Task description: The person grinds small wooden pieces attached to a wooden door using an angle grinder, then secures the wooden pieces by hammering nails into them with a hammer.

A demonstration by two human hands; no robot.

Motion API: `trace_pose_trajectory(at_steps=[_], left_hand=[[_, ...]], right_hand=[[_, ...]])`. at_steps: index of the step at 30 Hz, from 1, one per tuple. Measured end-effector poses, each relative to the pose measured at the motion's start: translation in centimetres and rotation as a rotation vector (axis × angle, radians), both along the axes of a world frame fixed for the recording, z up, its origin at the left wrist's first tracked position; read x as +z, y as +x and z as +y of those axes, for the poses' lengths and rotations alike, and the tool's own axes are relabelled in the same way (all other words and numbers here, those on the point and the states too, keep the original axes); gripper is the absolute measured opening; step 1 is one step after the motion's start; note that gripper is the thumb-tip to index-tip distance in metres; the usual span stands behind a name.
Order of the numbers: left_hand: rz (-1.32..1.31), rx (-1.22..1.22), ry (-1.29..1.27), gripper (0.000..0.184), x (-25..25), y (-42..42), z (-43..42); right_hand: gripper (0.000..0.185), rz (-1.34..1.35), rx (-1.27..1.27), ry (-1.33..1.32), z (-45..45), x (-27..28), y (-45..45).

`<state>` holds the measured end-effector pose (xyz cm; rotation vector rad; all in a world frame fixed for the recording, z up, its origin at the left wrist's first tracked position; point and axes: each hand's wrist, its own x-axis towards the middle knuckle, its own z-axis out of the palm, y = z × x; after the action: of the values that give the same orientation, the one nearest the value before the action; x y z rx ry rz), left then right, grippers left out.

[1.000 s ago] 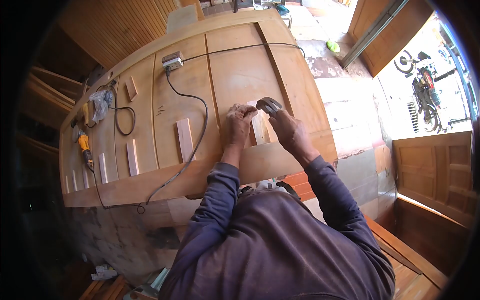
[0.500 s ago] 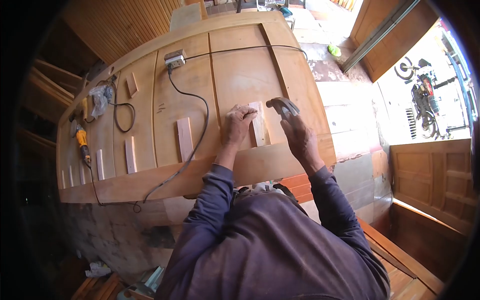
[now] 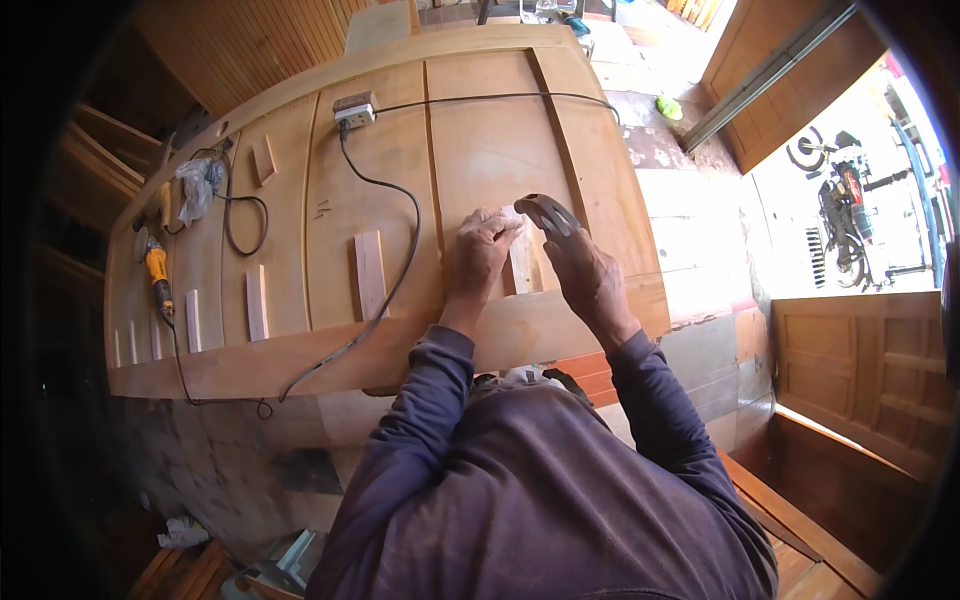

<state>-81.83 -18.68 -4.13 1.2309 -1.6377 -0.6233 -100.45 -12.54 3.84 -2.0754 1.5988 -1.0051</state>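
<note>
My right hand (image 3: 590, 278) is wrapped round a claw hammer (image 3: 547, 212), whose dark metal head is over the upper end of a pale wood strip (image 3: 524, 262). That strip lies on a large panelled wooden door (image 3: 490, 140). Beside the hammer head, my left hand (image 3: 484, 250) rests at the strip's upper end, thumb and fingers pinched together. What the pinch holds is too small to make out. Left of this hand, another pale strip (image 3: 369, 274) lies on the door, with several small nails (image 3: 322, 209) farther left.
A power socket block (image 3: 354, 112) sits on the door, its black cable (image 3: 413, 215) curving across towards the near edge. At the left lie a yellow power tool (image 3: 158, 272), a plastic bag (image 3: 196, 190) and several more strips. Carved wooden panels (image 3: 850, 360) stand at right.
The hammer has moved left and down to the strip's upper end, close to my left hand. My left hand stays pinched at the strip. The whole view has shifted slightly.
</note>
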Motion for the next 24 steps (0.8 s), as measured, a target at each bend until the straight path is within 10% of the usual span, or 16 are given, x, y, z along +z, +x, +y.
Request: trace_pose_trajectory(at_steps=[8, 24], left_hand=[[-0.55, 0.084, 0.31, 0.102, 1.4, 0.5, 5.0], [-0.54, 0.086, 0.258, 0.109, -1.1, 0.9, 5.4]], right_hand=[[0.02, 0.065, 0.008, 0.034, 0.0, -0.1, -0.5], [0.023, 0.097, -0.037, -0.192, -0.1, 2.1, 0.3]])
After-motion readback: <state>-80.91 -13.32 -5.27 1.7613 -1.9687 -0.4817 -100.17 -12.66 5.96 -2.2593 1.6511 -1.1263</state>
